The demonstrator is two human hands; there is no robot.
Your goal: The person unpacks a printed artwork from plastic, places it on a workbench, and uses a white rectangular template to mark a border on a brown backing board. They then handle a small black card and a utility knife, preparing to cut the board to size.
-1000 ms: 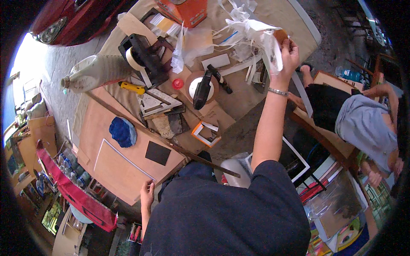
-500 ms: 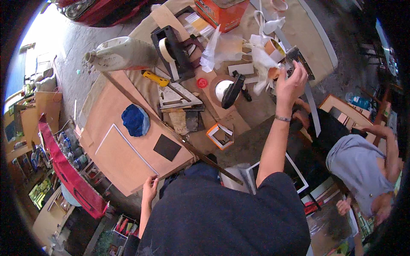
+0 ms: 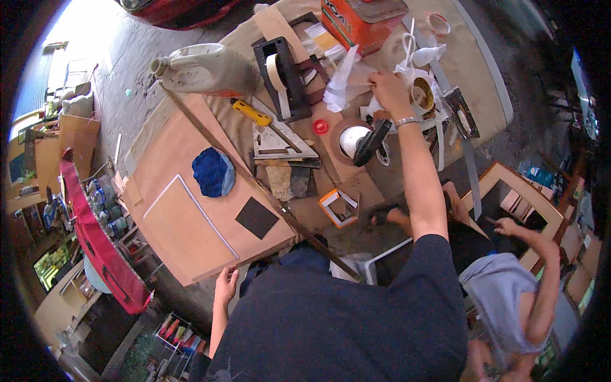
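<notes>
My right hand (image 3: 389, 95) reaches over the cluttered part of the table, its fingers bent together at the edge of a clear plastic bag (image 3: 356, 83); whatever lies between the fingertips is hidden. Close to it are a roll of tape (image 3: 422, 94) and a black-handled tool (image 3: 372, 142) lying across a white disc (image 3: 351, 139). My left hand (image 3: 226, 284) hangs by the near edge of a brown board (image 3: 172, 248), fingers loosely apart and seemingly holding nothing. On that board lie a thin white strip (image 3: 210, 224), a blue cloth pad (image 3: 211, 172) and a dark square sheet (image 3: 257, 218).
A yellow utility knife (image 3: 251, 112), tape dispenser (image 3: 275, 77), plastic jug (image 3: 207, 69) and orange-red can (image 3: 359, 25) crowd the far side. A long metal bar (image 3: 216, 141) crosses the board's edge. Another person in grey (image 3: 503, 293) works at the right beside a framed panel (image 3: 541, 229).
My right hand has moved left from the metal plate at the table's right to the plastic bags. My left hand is about where it was. The other person's arm has shifted.
</notes>
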